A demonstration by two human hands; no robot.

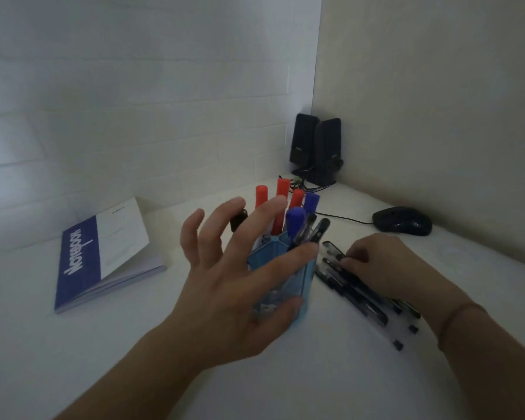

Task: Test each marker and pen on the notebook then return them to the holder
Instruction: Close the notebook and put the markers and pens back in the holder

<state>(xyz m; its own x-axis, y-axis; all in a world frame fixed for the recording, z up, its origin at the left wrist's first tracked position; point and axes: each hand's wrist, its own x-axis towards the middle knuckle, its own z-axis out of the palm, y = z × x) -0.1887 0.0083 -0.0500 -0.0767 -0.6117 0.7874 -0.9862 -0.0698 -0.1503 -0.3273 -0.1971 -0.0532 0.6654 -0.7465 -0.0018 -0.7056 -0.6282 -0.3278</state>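
Note:
A translucent blue pen holder (308,277) stands mid-desk with red-capped markers (281,195), blue-capped markers (311,203) and clear pens (319,230) upright in it. My left hand (225,286) hovers in front of the holder with fingers spread, partly hiding it, and holds nothing. To the right, several black-and-clear pens (364,301) lie side by side on the desk. My right hand (379,262) rests on their upper ends, fingertips curled onto one pen. A closed blue-and-white notebook (103,256) lies at the left.
Two black speakers (315,148) stand in the back corner, their cables trailing on the white desk (134,344). A dark wired mouse (403,222) sits at the right near the wall. Walls close off the back and right.

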